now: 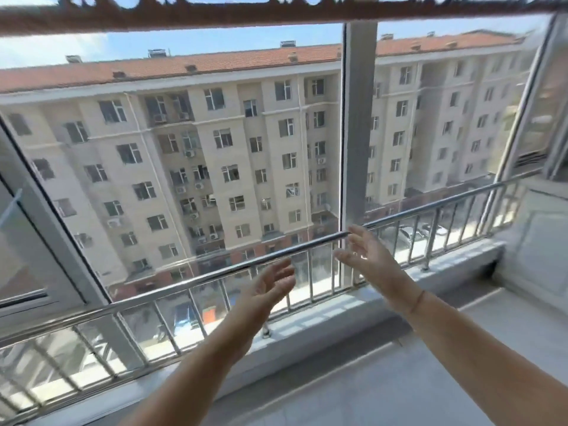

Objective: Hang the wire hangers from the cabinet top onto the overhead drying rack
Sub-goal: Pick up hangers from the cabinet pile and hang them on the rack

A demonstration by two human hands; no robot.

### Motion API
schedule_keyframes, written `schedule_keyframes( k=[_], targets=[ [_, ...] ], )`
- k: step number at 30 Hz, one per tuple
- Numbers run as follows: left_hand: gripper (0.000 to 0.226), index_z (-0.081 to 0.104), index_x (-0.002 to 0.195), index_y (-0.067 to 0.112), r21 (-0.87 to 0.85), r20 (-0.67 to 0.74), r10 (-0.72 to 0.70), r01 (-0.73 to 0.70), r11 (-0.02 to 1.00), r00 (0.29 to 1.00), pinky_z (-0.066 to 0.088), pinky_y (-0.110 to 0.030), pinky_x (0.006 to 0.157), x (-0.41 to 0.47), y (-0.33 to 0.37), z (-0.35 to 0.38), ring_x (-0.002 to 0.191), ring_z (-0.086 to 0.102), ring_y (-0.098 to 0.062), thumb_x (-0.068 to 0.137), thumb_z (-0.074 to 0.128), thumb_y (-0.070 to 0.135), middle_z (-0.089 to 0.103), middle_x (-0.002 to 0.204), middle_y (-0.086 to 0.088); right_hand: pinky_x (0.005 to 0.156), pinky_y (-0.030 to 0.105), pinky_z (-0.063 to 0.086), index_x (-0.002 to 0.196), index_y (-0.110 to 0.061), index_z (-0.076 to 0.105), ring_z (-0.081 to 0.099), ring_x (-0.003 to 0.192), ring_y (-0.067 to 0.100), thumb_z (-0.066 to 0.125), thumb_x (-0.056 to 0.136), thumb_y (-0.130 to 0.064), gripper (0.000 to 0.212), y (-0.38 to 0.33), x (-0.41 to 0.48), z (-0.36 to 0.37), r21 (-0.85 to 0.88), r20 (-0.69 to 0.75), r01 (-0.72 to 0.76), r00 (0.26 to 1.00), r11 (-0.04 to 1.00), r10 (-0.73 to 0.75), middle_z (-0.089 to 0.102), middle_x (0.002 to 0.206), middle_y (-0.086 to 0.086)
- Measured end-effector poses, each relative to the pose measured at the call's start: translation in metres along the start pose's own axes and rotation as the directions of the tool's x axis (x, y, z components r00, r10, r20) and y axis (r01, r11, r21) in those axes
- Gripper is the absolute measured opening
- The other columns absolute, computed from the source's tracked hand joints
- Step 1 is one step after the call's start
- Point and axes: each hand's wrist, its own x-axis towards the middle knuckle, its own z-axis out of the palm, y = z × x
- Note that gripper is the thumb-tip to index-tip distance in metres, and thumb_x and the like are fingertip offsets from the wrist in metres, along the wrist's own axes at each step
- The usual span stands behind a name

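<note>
The overhead drying rack (pixel 276 13) is a brown bar with cut-out holes, running across the top of the head view. Both my arms reach forward and up in front of the window. My left hand (pixel 267 287) has loose, spread fingers and holds nothing. My right hand (pixel 365 256) is likewise empty, fingers straight, in front of the steel railing. No wire hanger and no cabinet top are in view.
A stainless steel railing (pixel 215 272) runs along the window sill (pixel 322 318) in front of large glass panes. A white window post (pixel 358 133) stands in the middle. A white appliance or cabinet (pixel 541 256) sits at the right. Grey floor tiles (pixel 368 388) lie below.
</note>
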Motion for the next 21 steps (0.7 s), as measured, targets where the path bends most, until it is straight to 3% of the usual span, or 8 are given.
schedule_keyframes(
  k=[3,6,12,17,21],
  targets=[
    [0.058,0.048,0.133,0.029,-0.022,0.101,0.025,-0.023,1.000,0.995,0.047,-0.022,0.095,0.042,0.004,0.073,0.116,0.057,-0.003,0.078,0.060,0.041,0.059,0.128,0.010,0.104,0.038,0.039,0.140,-0.020,0.032,0.041,0.130,0.024,0.068,0.070,-0.045,0.082,0.027,-0.014,-0.086,-0.025,-0.133,-0.052,0.990,0.998,0.048,0.042,0.139,0.007],
    [0.055,0.048,0.134,0.026,-0.052,0.204,0.034,-0.023,0.998,0.978,0.046,-0.023,0.099,0.077,0.006,0.157,0.114,0.058,-0.003,0.082,0.064,0.038,0.060,0.127,0.007,0.095,0.031,0.041,0.135,-0.023,0.037,0.046,0.124,0.022,0.072,0.077,-0.034,0.069,0.057,-0.029,-0.175,0.001,-0.257,-0.098,0.962,0.995,0.096,0.045,0.131,0.004],
    [0.045,0.050,0.132,0.020,-0.093,0.356,0.056,-0.024,0.995,0.933,0.047,-0.019,0.096,0.138,0.008,0.312,0.117,0.058,-0.008,0.088,0.060,0.021,0.061,0.127,0.002,0.097,0.031,0.039,0.134,-0.027,0.036,0.043,0.123,0.017,0.068,0.082,-0.023,0.061,0.093,-0.068,-0.327,-0.024,-0.427,-0.137,0.897,0.990,0.114,0.041,0.130,-0.001],
    [0.043,0.049,0.132,0.008,-0.082,0.470,0.050,-0.013,0.997,0.881,0.048,-0.014,0.089,0.186,0.013,0.431,0.119,0.056,-0.018,0.090,0.057,0.008,0.059,0.128,-0.008,0.090,0.025,0.039,0.135,-0.021,0.039,0.049,0.116,0.015,0.067,0.083,-0.021,0.060,0.116,-0.103,-0.440,-0.053,-0.605,-0.191,0.787,0.980,0.120,0.045,0.125,0.001],
    [0.039,0.054,0.127,0.017,-0.053,0.583,0.039,-0.009,0.999,0.811,0.049,-0.018,0.089,0.233,0.011,0.512,0.115,0.058,-0.011,0.089,0.061,0.016,0.062,0.125,0.000,0.092,0.028,0.041,0.131,-0.024,0.041,0.050,0.117,0.017,0.069,0.081,-0.023,0.057,0.144,-0.120,-0.519,-0.048,-0.718,-0.228,0.684,0.972,0.125,0.047,0.128,0.002]
  ],
)
